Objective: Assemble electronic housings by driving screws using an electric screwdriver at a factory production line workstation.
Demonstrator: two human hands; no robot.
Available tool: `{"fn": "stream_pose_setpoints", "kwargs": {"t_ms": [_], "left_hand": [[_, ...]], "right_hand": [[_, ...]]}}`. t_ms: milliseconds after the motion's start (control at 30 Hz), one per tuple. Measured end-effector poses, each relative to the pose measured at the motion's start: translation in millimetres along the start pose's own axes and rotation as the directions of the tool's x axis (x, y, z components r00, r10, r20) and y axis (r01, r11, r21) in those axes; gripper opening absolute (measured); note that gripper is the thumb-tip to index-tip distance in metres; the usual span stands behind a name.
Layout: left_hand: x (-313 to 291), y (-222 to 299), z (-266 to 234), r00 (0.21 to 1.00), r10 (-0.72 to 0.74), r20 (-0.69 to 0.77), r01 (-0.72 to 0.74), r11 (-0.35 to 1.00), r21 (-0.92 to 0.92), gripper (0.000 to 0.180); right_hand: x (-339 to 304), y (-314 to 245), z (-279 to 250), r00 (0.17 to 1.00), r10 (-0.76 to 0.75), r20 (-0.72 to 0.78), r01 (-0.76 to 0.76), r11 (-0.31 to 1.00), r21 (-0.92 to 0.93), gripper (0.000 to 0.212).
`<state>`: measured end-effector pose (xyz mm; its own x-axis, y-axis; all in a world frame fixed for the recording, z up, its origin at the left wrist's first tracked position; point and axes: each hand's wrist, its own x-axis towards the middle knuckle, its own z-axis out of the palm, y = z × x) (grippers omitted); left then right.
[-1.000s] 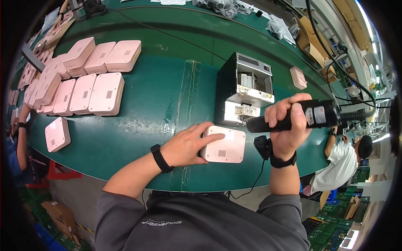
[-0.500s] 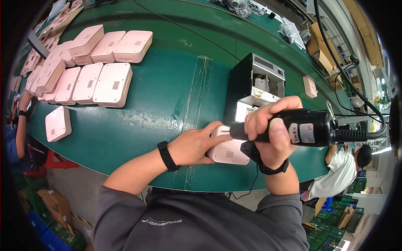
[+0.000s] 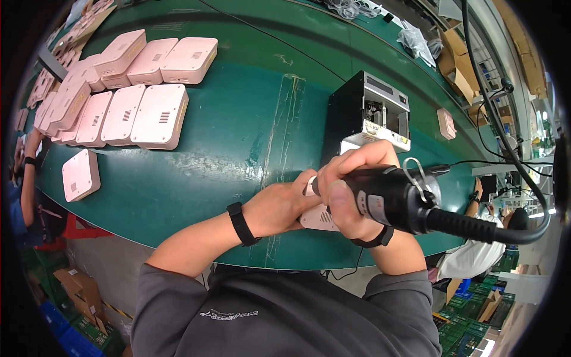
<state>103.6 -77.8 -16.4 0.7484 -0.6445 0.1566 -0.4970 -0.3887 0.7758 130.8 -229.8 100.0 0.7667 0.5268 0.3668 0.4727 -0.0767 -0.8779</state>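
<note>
My right hand (image 3: 345,209) is wrapped around a black electric screwdriver (image 3: 389,199). The tool slants down to the left, with its tip end at the far left part of a pale pink plastic box (image 3: 316,220). This box lies on the green table with its slotted face up, and my right hand covers much of it. Against its left side my left hand (image 3: 275,208) grips it, fingers close to the screwdriver's tip. Just beyond my hands stands a black box-shaped machine with an open front (image 3: 357,110); it looks like a screw feeder.
Several pink boxes (image 3: 160,116) are grouped and partly stacked at the far left, with a single pink box (image 3: 81,175) nearer. Another small pink part (image 3: 446,124) lies right of the machine. A thick black cable (image 3: 511,149) loops down the right side. Other people sit at both sides.
The screwdriver has swung, its back end coming nearer and its tip moving slightly left over the box. My right hand moved left with it. My left fingers have drawn in around the tip.
</note>
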Motion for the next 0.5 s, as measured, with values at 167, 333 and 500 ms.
{"fn": "stream_pose_setpoints", "kwargs": {"t_ms": [167,333,500], "left_hand": [[-0.5,-3.3,5.0,0.997,0.048,-0.065,-0.047,0.999,0.024,0.072],[0.2,4.0,-3.3,0.991,0.103,-0.082,-0.091,0.986,0.139,0.077],[-3.1,10.0,-4.9,0.998,0.052,-0.042,-0.041,0.975,0.22,0.081]], "right_hand": [[-3.1,10.2,7.9,0.993,-0.067,-0.102,0.071,0.997,0.035,0.028],[-2.2,-8.5,-11.4,0.931,-0.059,-0.361,0.144,0.966,0.216,0.022],[-12.1,-26.3,-55.7,0.804,-0.084,-0.589,0.213,0.965,0.153,0.018]]}}
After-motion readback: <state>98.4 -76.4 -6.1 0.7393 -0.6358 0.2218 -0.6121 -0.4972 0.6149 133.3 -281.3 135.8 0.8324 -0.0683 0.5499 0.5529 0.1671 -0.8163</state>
